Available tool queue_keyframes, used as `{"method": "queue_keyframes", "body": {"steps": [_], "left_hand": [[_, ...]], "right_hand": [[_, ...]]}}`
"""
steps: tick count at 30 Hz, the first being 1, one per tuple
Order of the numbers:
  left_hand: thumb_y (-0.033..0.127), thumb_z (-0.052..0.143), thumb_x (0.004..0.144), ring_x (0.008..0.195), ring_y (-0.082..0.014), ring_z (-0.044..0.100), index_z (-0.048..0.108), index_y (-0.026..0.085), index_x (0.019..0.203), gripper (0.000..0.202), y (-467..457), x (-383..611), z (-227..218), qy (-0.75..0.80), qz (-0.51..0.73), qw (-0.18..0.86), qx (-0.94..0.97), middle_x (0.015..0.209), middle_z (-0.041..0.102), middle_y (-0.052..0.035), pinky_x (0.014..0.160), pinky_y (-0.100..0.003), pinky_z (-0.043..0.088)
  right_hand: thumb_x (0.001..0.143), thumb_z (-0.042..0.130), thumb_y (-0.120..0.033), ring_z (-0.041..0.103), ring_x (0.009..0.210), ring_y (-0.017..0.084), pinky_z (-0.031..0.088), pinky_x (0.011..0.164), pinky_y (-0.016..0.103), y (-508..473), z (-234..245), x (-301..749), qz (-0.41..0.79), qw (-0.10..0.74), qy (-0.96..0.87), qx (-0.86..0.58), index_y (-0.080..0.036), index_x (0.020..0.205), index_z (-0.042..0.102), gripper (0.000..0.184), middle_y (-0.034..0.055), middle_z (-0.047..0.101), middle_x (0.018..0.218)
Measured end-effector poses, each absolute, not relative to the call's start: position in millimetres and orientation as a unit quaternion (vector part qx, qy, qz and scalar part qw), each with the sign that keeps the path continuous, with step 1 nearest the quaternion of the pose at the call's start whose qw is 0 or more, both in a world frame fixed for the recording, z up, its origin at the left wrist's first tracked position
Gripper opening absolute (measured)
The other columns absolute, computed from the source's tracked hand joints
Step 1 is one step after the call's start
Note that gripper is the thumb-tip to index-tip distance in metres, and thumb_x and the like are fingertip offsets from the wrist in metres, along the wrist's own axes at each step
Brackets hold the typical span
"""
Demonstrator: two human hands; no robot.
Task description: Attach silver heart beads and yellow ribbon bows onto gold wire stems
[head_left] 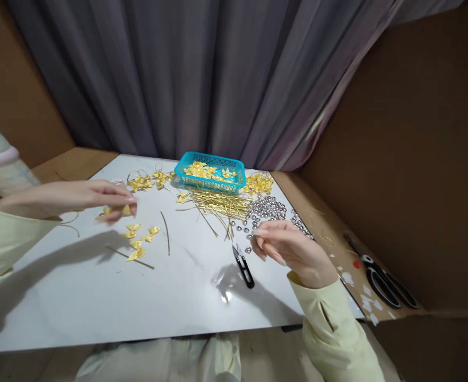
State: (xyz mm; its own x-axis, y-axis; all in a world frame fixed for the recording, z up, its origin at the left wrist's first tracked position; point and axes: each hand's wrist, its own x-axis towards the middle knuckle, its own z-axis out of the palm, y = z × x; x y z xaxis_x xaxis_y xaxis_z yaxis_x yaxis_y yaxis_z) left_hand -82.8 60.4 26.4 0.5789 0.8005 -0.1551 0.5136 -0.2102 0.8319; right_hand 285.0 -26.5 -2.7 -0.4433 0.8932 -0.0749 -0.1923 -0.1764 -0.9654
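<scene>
The left hand [104, 194] hangs over the left part of the white desk [146, 302], its fingers bent and blurred; a yellow piece [126, 210] shows at them, but I cannot tell whether it is gripped. Just below, several yellow bows [137, 244] lie between two separate gold wire strips. The right hand [292, 244] is half curled, thumb near the forefinger, and I cannot tell if it holds something. It covers part of the area beside the silver beads [269, 207], and black thread snips [240, 259] lie just beside it, blades slightly apart. Behind, a heap of gold wires [218, 204] lies in front of the blue basket [210, 187], which contains more bows. At far right there are large scissors [371, 263] and white scraps [347, 278]; at left, the forearm partly hides a tumbler [3, 168].
</scene>
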Motion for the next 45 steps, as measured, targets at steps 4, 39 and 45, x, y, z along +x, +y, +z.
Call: {"method": "queue_keyframes", "body": {"steps": [4,39,45], "left_hand": [[0.042,0.068,0.083,0.121,-0.0224,0.048,0.063,0.019,0.118,0.042,59.5,-78.8,18.5,0.501,0.066,0.35,0.789,0.126,0.062,-0.0012,0.093,-0.017,0.036],[0.044,0.053,0.093,0.045,-0.0077,0.02,0.06,0.017,0.079,0.031,22.1,30.7,19.7,0.259,0.012,0.643,0.72,0.05,0.028,0.008,0.044,-0.023,0.017],[0.048,0.05,0.093,0.045,-0.0077,0.019,0.059,0.017,0.079,0.035,23.8,30.8,17.7,0.259,0.008,0.643,0.721,0.051,0.027,0.0081,0.044,-0.023,0.016]], "right_hand": [[0.082,0.067,-0.022,0.042,0.036,0.006,0.042,0.055,0.025,-24.6,-0.7,267.3,0.717,0.354,-0.505,-0.326,-0.014,0.065,0.071,0.02,-0.0049,0.052,0.037],[0.086,0.064,-0.037,0.058,0.078,0.014,0.045,0.065,0.027,-43.2,-9.3,256.2,0.535,0.314,-0.634,-0.461,-0.025,0.107,0.069,0.025,0.0031,0.068,0.107],[0.088,0.059,-0.027,0.057,0.072,0.013,0.041,0.063,0.026,-39.4,-6.4,246.8,0.512,0.311,-0.671,-0.437,-0.018,0.09,0.073,0.017,0.0037,0.073,0.088]]}}
